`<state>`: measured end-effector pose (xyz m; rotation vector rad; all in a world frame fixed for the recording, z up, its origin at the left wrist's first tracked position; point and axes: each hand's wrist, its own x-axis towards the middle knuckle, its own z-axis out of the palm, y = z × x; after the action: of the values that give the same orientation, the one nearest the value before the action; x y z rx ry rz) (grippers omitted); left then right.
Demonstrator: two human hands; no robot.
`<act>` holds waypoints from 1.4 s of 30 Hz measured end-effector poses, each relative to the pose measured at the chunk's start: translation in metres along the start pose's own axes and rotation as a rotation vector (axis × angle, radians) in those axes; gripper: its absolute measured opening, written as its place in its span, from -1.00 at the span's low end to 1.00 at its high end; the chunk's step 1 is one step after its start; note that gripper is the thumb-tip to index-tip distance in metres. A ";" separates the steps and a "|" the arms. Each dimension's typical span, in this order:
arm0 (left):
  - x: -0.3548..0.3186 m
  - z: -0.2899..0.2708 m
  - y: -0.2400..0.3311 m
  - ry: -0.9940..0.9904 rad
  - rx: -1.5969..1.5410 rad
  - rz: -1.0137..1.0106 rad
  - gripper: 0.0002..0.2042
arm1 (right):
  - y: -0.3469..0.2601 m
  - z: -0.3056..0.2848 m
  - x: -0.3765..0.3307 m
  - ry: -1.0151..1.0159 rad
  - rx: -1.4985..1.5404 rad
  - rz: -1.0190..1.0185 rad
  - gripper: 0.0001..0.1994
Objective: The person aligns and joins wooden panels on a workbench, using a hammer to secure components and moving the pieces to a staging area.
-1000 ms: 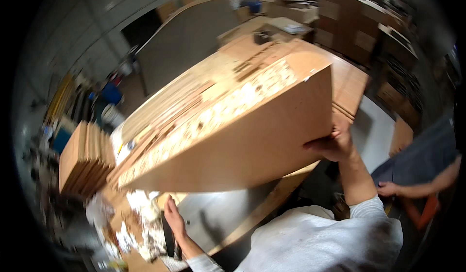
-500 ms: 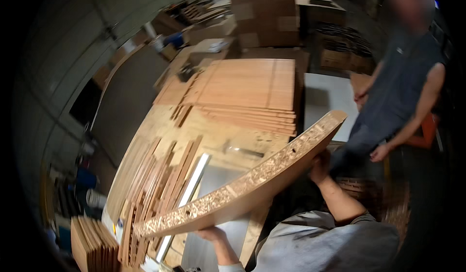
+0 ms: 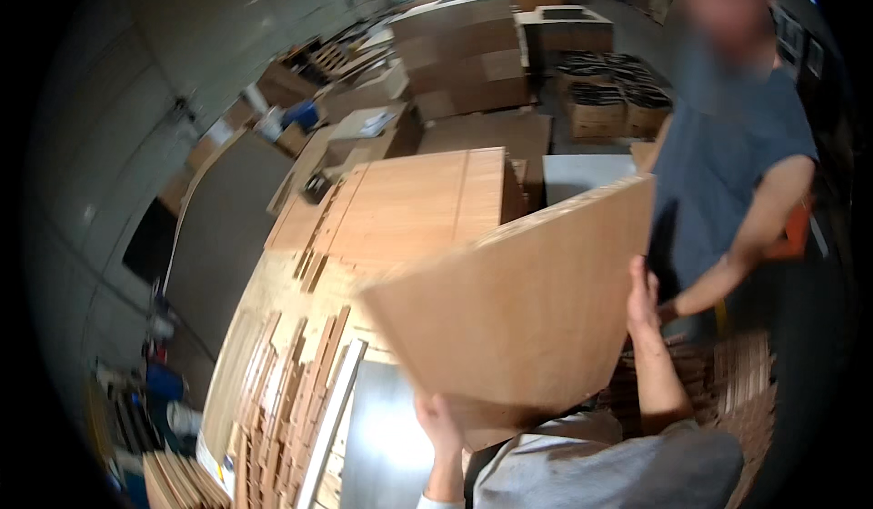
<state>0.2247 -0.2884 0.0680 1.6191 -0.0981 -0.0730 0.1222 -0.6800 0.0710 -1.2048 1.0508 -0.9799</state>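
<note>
Both hands grip one wooden panel [image 3: 518, 314]: the left hand [image 3: 438, 423] clasps its lower corner and the right hand [image 3: 641, 293] lies flat against its right edge (fingers up). It is tilted above the workbench [image 3: 273, 327], in front of a stack of boards [image 3: 414, 202], with a co-worker [image 3: 727, 159] just beyond its right edge.

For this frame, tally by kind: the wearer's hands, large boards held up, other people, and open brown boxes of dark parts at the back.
Wearer's hands: 2, left hand and right hand
Held wooden panel: 1
Other person: 1
Open brown boxes of dark parts: about 3
Total: about 7
</note>
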 end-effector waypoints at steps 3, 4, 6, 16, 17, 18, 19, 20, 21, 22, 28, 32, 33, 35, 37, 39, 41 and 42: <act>0.010 0.048 0.013 0.012 0.127 0.073 -0.71 | -0.010 -0.025 0.029 -0.192 0.169 -0.047 -0.19; 0.012 0.062 0.022 -0.033 0.140 0.013 -0.69 | -0.017 -0.029 0.032 -0.153 0.179 -0.051 -0.24; 0.022 0.085 0.029 -0.119 0.129 -0.083 -0.66 | -0.004 -0.052 0.058 -0.114 0.254 -0.002 -0.26; 0.033 0.170 0.035 -0.337 0.050 -0.117 -0.56 | -0.021 -0.118 0.125 0.089 -0.098 -0.046 -0.22; 0.033 0.177 0.035 -0.354 0.029 -0.135 -0.56 | -0.025 -0.123 0.129 0.095 -0.110 -0.042 -0.22; 0.032 0.184 0.036 -0.375 0.008 -0.153 -0.56 | -0.028 -0.128 0.131 0.115 -0.116 -0.071 -0.23; 0.031 0.192 0.036 -0.398 -0.013 -0.170 -0.56 | -0.031 -0.134 0.134 0.136 -0.123 -0.101 -0.24; 0.029 0.197 0.033 -0.363 -0.004 -0.154 -0.55 | -0.033 -0.128 0.137 0.130 -0.124 -0.119 -0.26; 0.030 0.206 0.027 -0.353 -0.003 -0.134 -0.55 | -0.033 -0.134 0.143 0.144 -0.141 -0.117 -0.26; 0.030 0.214 0.024 -0.342 -0.003 -0.114 -0.54 | -0.032 -0.141 0.151 0.152 -0.151 -0.124 -0.27; 0.032 0.255 0.023 -0.448 0.019 -0.137 -0.52 | -0.025 -0.191 0.198 0.227 -0.220 -0.152 -0.32; 0.048 0.285 0.042 -0.588 -0.053 -0.094 -0.52 | -0.013 -0.212 0.254 0.269 -0.338 -0.296 -0.36; 0.054 0.294 0.046 -0.656 -0.071 -0.076 -0.53 | -0.004 -0.212 0.254 0.311 -0.366 -0.416 -0.39; 0.061 0.316 0.044 -0.753 -0.119 -0.002 -0.54 | 0.004 -0.204 0.252 0.393 -0.438 -0.656 -0.45; 0.069 0.336 0.029 -0.782 -0.173 0.110 -0.55 | -0.012 -0.153 0.202 0.373 -0.465 -0.645 -0.51; 0.076 0.337 0.034 -0.906 -0.064 0.129 -0.62 | -0.012 -0.113 0.149 0.336 -0.384 -0.617 -0.55; 0.087 0.332 0.030 -0.994 0.007 0.139 -0.66 | 0.006 -0.071 0.097 0.234 -0.285 -0.514 -0.58; 0.095 0.317 0.017 -1.015 0.021 0.137 -0.67 | 0.014 -0.045 0.076 0.133 -0.281 -0.496 -0.59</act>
<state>0.2846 -0.6145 0.0698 1.4503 -0.9849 -0.7837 0.0966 -0.7628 0.0474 -1.7009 1.0383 -1.3375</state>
